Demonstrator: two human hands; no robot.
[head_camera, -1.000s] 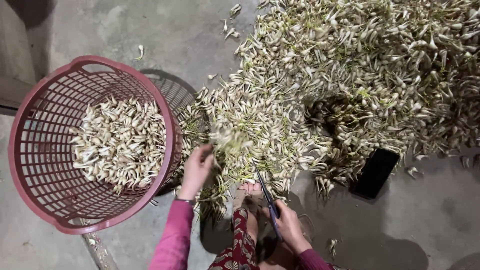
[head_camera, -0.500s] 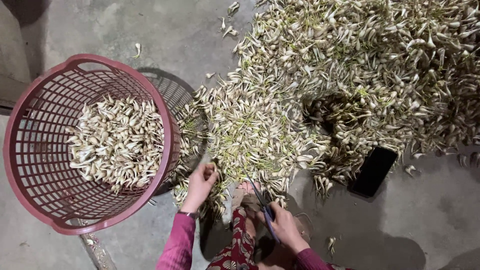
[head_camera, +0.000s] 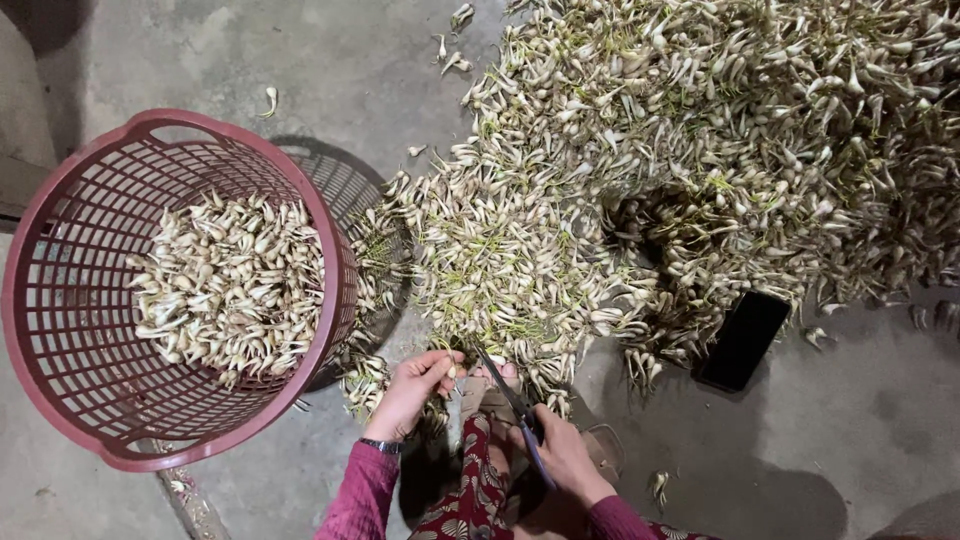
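My left hand (head_camera: 418, 385) is pinched shut on a small sprouted bulb (head_camera: 455, 372) at the near edge of the heap, thumb and fingertips closed round it; my right hand (head_camera: 563, 457) is wrapped tight around the blue handles of a pair of scissors (head_camera: 512, 412), whose blades point up toward that bulb and lie just beside it; whether the blades touch it I cannot tell. The big heap of pale bulbs with green shoots (head_camera: 700, 160) spreads over the concrete floor (head_camera: 850, 430) ahead and to my right; the red plastic basket (head_camera: 60, 380) stands at my left, partly filled with trimmed bulbs (head_camera: 230, 285); a black phone (head_camera: 742, 338) lies on the floor at the heap's near right edge, well apart from both hands.
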